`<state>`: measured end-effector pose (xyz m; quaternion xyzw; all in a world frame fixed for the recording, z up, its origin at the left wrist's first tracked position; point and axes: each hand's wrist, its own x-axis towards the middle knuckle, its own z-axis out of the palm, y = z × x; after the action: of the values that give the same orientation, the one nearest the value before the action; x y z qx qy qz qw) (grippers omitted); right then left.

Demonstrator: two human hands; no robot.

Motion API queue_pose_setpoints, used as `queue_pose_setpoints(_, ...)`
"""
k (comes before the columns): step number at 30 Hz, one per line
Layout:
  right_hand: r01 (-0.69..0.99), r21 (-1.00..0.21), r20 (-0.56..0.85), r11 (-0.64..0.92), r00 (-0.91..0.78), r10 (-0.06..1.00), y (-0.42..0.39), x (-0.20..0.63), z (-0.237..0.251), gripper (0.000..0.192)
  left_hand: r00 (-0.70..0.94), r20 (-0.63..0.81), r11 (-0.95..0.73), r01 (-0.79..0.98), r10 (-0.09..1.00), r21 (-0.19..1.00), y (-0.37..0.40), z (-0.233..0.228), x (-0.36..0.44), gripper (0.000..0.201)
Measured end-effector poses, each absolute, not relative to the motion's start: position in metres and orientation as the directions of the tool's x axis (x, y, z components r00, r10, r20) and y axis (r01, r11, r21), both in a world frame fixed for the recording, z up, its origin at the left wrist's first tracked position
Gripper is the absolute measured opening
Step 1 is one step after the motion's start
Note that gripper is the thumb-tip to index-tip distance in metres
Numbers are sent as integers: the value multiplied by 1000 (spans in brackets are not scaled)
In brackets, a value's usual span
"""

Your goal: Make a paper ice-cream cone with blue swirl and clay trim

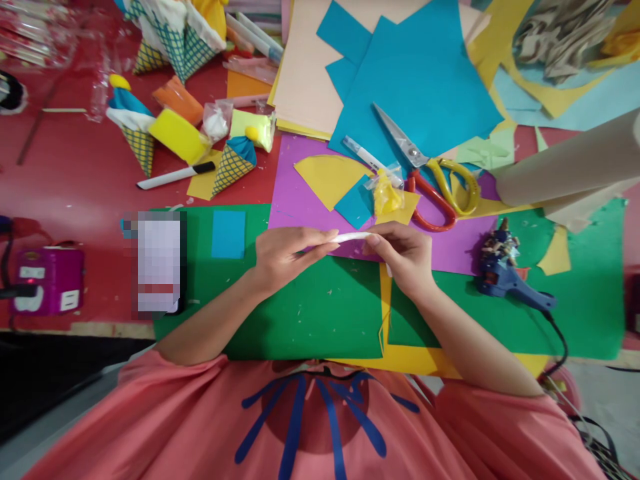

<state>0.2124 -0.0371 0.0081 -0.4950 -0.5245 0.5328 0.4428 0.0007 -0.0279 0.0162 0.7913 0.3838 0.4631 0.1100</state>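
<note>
A thin white strip [351, 237], soft-looking and perhaps modelling clay, stretches between my two hands above the purple and green sheets. My left hand [287, 252] pinches one end between thumb and fingers. The other end is in the closed fingers of my right hand [403, 252], and a short white piece hangs below them. Just beyond my right hand lies a small bag of yellow clay [387, 193]. Scissors [419, 160] with one red and one yellow handle rest past it. A yellow fan-shaped piece [330, 179] lies beyond the strip.
A blue glue gun [510, 280] lies at the right, its cord running off the table edge. Behind it is a large pale roll [570, 160]. Decorated cones [235, 163], a marker [175, 175] and clay packets [180, 137] lie at the left. A purple power box [50, 283] stands at far left.
</note>
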Motion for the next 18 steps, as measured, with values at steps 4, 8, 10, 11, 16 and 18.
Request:
queue_pose_setpoints(4,50,-998,-54,-47,-130,990,-37,213,8,19,273,509,-578,409,816,707,-31,16,0,33)
queue_pose_setpoints(8,76,-996,-51,-38,-169,984,-38,212,9,18,269,494,-562,400,827,724,-31,16,3,34)
queue_pose_setpoints(10,69,-997,-49,-36,-204,978,-39,212,8,18,291,517,-593,428,805,682,-30,16,4,25)
queue_pose_setpoints(11,59,-998,-48,-36,-219,975,-39,212,8,18,300,532,-610,439,792,660,-29,16,5,20)
queue_pose_setpoints(16,65,-998,-30,-13,-273,962,-40,212,7,27,348,567,-664,442,746,602,-29,15,6,11)
queue_pose_setpoints(18,94,-995,-8,19,-275,961,-40,212,7,23,365,535,-647,435,762,626,-30,15,5,18)
